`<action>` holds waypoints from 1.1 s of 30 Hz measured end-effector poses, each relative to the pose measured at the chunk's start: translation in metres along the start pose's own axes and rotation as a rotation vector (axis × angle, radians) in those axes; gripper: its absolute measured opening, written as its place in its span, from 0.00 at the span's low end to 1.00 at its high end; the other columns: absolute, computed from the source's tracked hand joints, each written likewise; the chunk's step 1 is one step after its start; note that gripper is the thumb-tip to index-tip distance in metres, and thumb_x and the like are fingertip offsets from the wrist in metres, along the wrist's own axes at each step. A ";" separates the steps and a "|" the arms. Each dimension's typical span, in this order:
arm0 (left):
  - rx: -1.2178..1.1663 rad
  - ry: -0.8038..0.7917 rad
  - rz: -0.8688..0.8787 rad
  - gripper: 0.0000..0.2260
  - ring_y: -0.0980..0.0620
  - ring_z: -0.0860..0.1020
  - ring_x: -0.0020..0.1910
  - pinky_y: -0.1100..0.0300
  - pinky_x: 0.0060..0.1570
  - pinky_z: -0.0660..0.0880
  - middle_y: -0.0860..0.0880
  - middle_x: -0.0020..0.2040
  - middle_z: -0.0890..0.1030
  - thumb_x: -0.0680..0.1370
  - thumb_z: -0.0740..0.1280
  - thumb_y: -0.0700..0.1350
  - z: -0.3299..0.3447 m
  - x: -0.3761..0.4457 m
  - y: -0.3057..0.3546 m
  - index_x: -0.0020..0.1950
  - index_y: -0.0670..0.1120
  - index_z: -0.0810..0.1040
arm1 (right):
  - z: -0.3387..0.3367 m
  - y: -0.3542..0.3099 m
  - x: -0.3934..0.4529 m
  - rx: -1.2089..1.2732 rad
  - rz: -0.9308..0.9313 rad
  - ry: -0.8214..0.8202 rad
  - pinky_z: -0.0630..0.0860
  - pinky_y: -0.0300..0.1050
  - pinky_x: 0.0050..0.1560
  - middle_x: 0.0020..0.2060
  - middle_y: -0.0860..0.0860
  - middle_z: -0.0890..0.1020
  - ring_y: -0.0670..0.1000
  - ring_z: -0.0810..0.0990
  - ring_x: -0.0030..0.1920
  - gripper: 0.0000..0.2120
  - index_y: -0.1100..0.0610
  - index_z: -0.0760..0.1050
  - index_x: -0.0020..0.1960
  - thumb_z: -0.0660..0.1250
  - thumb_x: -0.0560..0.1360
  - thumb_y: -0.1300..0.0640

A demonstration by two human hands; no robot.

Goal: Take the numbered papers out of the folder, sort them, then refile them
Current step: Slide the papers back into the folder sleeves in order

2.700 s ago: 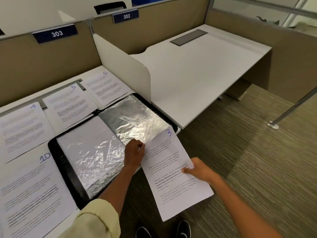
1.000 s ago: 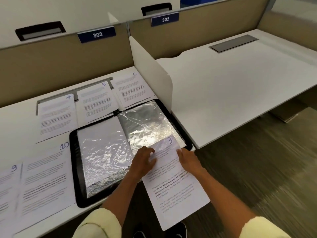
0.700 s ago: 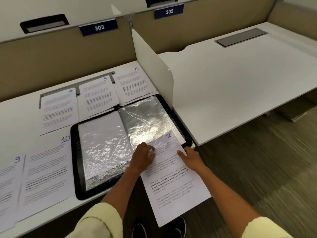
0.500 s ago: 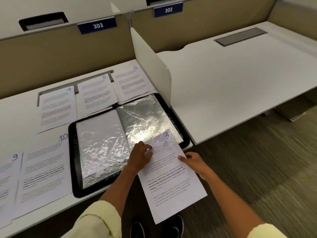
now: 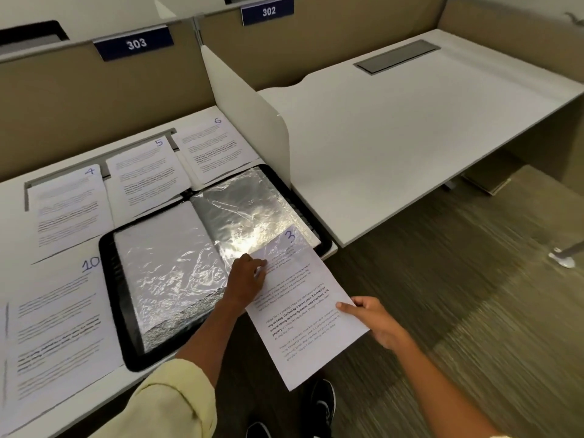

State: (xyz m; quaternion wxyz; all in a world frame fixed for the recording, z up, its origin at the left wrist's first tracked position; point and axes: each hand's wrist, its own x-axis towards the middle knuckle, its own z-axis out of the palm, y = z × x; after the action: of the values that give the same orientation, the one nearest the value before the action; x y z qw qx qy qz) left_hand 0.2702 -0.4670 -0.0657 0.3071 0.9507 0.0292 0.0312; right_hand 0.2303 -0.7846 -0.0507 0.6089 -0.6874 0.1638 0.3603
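Your paper marked 3 [image 5: 303, 314] was a white printed sheet with a blue handwritten numeral, its top end tucked into the crinkled clear sleeve [image 5: 249, 216] on the right page of the open black folder [image 5: 109, 279] at the tabletop's [image 5: 19, 267] front edge, the rest overhanging. Your left hand [image 5: 248, 279] pinched the sleeve's opening; your right hand [image 5: 376, 320] pinched the sheet's right edge.

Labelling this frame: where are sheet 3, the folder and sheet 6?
sheet 3 [image 5: 311, 324]: head view, middle of the page.
folder [image 5: 109, 281]: head view, black left rim.
sheet 6 [image 5: 218, 148]: head view, printed middle.
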 end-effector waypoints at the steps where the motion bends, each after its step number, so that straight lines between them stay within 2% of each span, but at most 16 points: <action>1: 0.003 -0.008 0.010 0.08 0.49 0.72 0.42 0.58 0.43 0.64 0.45 0.43 0.76 0.79 0.68 0.42 -0.001 0.000 -0.001 0.56 0.43 0.84 | 0.002 0.005 -0.003 0.045 -0.006 0.027 0.82 0.52 0.55 0.49 0.55 0.86 0.54 0.86 0.52 0.18 0.61 0.78 0.59 0.75 0.74 0.52; 3: 0.017 -0.022 0.029 0.08 0.47 0.73 0.41 0.58 0.42 0.64 0.43 0.41 0.77 0.79 0.68 0.42 -0.002 0.002 -0.002 0.55 0.44 0.85 | 0.008 0.013 -0.012 0.158 -0.021 0.116 0.81 0.57 0.58 0.50 0.57 0.86 0.56 0.85 0.54 0.17 0.62 0.78 0.59 0.74 0.74 0.55; 6: 0.041 -0.031 0.048 0.08 0.45 0.75 0.40 0.58 0.41 0.65 0.42 0.40 0.77 0.79 0.68 0.42 -0.001 0.004 -0.004 0.53 0.44 0.85 | 0.017 0.025 -0.026 0.363 -0.033 0.245 0.82 0.55 0.56 0.52 0.59 0.85 0.57 0.84 0.54 0.13 0.63 0.78 0.58 0.72 0.75 0.60; 10: 0.061 -0.068 0.051 0.09 0.42 0.75 0.44 0.55 0.44 0.68 0.40 0.44 0.77 0.80 0.66 0.43 0.000 0.005 -0.007 0.56 0.44 0.84 | 0.033 0.048 -0.045 0.527 -0.025 0.245 0.80 0.56 0.58 0.53 0.58 0.86 0.58 0.85 0.54 0.14 0.63 0.76 0.60 0.71 0.76 0.62; 14: 0.075 -0.115 0.033 0.11 0.42 0.74 0.48 0.56 0.47 0.67 0.40 0.48 0.77 0.81 0.64 0.44 -0.003 0.005 -0.005 0.60 0.44 0.82 | 0.058 0.063 -0.056 0.506 0.001 0.182 0.82 0.55 0.55 0.55 0.59 0.85 0.60 0.84 0.55 0.15 0.62 0.75 0.62 0.71 0.76 0.62; 19: 0.051 -0.161 -0.011 0.12 0.42 0.75 0.54 0.56 0.52 0.67 0.40 0.54 0.77 0.81 0.63 0.42 -0.008 0.004 0.000 0.62 0.44 0.80 | 0.084 0.063 -0.060 0.448 -0.033 0.201 0.82 0.55 0.53 0.55 0.58 0.85 0.58 0.85 0.53 0.14 0.63 0.73 0.61 0.70 0.77 0.62; 23: -0.012 -0.080 -0.013 0.08 0.42 0.77 0.52 0.55 0.50 0.68 0.41 0.51 0.80 0.79 0.66 0.40 -0.012 -0.005 0.004 0.55 0.41 0.83 | 0.090 0.060 -0.063 0.439 -0.084 0.245 0.83 0.54 0.52 0.53 0.57 0.85 0.56 0.85 0.53 0.12 0.63 0.75 0.60 0.68 0.78 0.64; 26: -0.068 -0.014 -0.006 0.08 0.44 0.78 0.48 0.55 0.49 0.70 0.41 0.48 0.82 0.78 0.67 0.38 -0.017 -0.014 0.008 0.54 0.40 0.83 | 0.092 0.055 -0.063 0.436 -0.107 0.280 0.83 0.53 0.51 0.54 0.58 0.85 0.56 0.86 0.52 0.10 0.64 0.76 0.59 0.68 0.78 0.65; 33: -0.181 0.023 -0.031 0.09 0.43 0.79 0.53 0.50 0.57 0.74 0.42 0.54 0.83 0.75 0.68 0.33 -0.022 -0.019 0.010 0.54 0.40 0.83 | 0.108 0.018 -0.050 0.385 -0.144 0.312 0.83 0.46 0.44 0.53 0.58 0.84 0.54 0.85 0.50 0.08 0.63 0.76 0.59 0.66 0.80 0.65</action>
State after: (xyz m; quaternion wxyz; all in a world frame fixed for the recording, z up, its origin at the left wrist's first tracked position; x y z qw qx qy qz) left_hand 0.2496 -0.4638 -0.0422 0.3916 0.9182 0.0447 0.0399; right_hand 0.1523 -0.6960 -0.0285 0.7201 -0.6160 0.2718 0.1677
